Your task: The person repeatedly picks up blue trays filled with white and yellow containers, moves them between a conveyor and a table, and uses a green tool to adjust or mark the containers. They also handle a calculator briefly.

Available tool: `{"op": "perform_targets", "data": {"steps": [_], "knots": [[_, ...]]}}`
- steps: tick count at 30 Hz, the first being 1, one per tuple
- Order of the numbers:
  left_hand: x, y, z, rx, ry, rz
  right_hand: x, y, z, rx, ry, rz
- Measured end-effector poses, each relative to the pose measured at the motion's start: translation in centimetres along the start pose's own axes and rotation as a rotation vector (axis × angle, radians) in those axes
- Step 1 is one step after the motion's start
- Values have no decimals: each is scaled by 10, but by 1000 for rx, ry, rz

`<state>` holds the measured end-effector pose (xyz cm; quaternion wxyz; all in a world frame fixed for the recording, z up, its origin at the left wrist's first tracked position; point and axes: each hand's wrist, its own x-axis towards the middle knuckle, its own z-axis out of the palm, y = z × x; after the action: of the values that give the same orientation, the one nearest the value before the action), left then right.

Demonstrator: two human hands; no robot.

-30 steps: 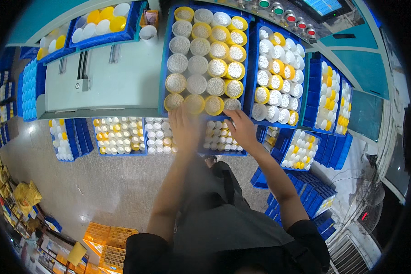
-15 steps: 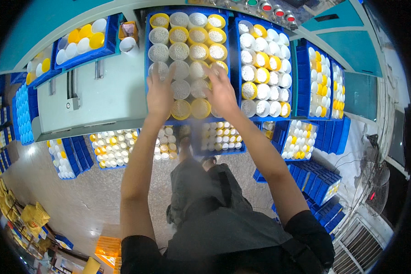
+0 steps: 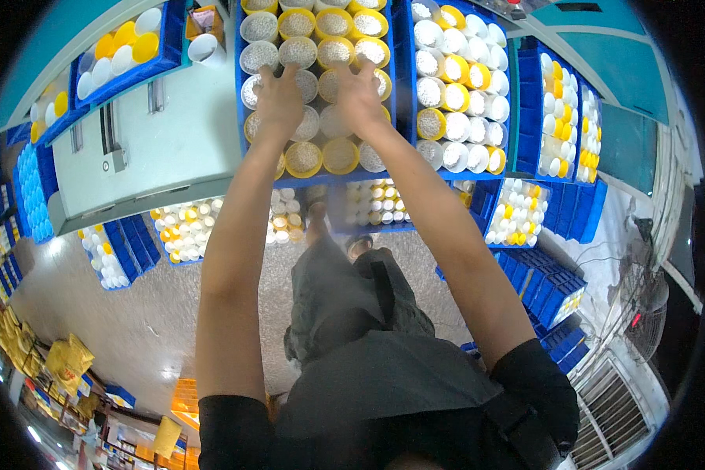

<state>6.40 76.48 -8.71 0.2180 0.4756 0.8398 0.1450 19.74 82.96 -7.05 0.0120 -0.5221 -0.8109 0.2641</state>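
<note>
Both my hands reach over a blue tray (image 3: 352,179) packed with white and yellow cups. Many of these hold small white pellets, such as this yellow-rimmed cup (image 3: 298,53). My left hand (image 3: 280,103) lies palm down over the left columns, fingers spread across the cup rims. Over the right columns is my right hand (image 3: 359,100), its fingers apart too, next to a pellet-filled cup (image 3: 370,52). Neither hand holds anything that I can see. The cups under my palms are partly hidden, so firm contact is hard to tell.
A second blue tray (image 3: 512,94) of pellet-filled cups stands close on the right. To the left is a pale machine table (image 3: 176,145) with a white cup (image 3: 204,50) on it. More cup-filled trays sit below the table edge, near my feet. Stacked blue crates (image 3: 539,283) stand at right.
The view has shifted, so the tray and both hands appear higher in the picture. Over the cups, my hands have slid slightly farther from me, fingers still spread.
</note>
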Motion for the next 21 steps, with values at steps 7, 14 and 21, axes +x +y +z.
{"op": "perform_targets", "data": {"steps": [7,14,21], "knots": [[6,7,16,4,53,-33,14,-9,-6,-41,-82,123],[3,-9,16,-76,205,186,0,18,-15,95,50,-88],[2,3,2,87,75,160,3,37,-5,159,132,-241]]}}
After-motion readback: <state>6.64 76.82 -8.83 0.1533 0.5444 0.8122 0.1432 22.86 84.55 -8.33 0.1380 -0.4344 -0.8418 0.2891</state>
